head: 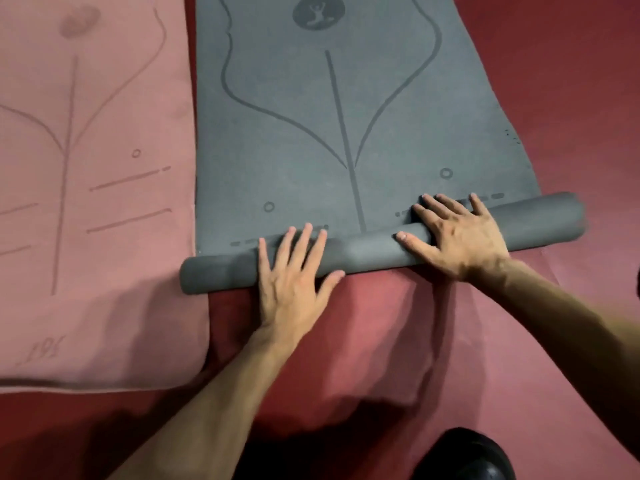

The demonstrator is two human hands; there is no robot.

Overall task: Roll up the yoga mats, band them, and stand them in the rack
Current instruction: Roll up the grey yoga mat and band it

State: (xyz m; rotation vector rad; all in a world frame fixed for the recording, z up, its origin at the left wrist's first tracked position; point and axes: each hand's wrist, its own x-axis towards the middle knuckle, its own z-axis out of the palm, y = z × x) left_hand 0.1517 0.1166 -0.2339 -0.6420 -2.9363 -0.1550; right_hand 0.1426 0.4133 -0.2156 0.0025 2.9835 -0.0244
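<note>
Rolling step: left hand point(289, 285) and right hand point(457, 237) press flat-fingered on grey mat's roll point(363, 252); next, even forward push.

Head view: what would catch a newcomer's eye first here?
The left hand and right hand press flat on the roll of a grey mat at centre. Beyond the roll, it lies unrolled. A pink mat lies flat to its left.

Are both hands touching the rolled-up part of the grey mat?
Touching. The head view shows the left hand and the right hand lying flat, fingers spread, right on top of the grey mat roll, with no gap under them.
</note>
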